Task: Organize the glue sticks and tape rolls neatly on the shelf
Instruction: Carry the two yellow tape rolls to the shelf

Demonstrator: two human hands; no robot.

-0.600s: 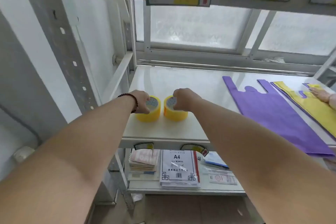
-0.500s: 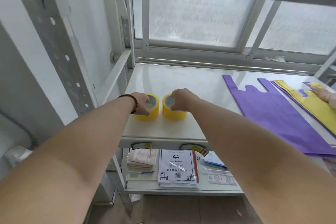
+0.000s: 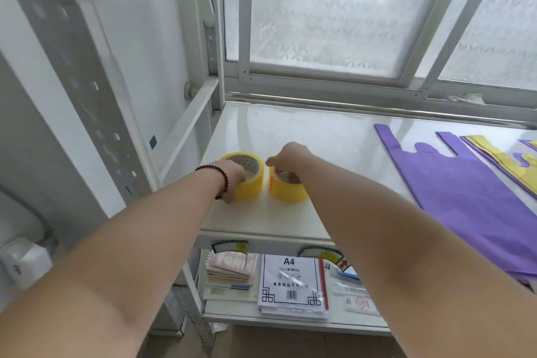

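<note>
— White shelving under a frosted window (image 3: 334, 17). Where are the tape rolls?

— Both stand flat on the white shelf (image 3: 319, 136), near its front left corner, just beside each other with a narrow gap. The left tape roll (image 3: 250, 183) is yellow, and the left hand (image 3: 232, 177) is closed around its near side, thumb low on the wall. The right tape roll (image 3: 286, 189) is gripped from above by the right hand (image 3: 290, 154), fingers curled over its rim.

— Anything else on that shelf?

— A purple bag (image 3: 465, 183) lies flat to the right, well apart, with a yellow bag (image 3: 505, 160) beyond it, cut off by the edge.

— And below?

— The lower shelf (image 3: 290, 321) holds a stack of notebooks (image 3: 231, 270), an A4 paper pack (image 3: 292, 285) and some small packets I cannot read.

— What differs from half a second ago?

— The rolls sit further apart, the view has tilted down so the labels overhead are gone, and the other person's hand at the right edge is out of sight.

— Any glue sticks?

— I cannot make any out.
</note>
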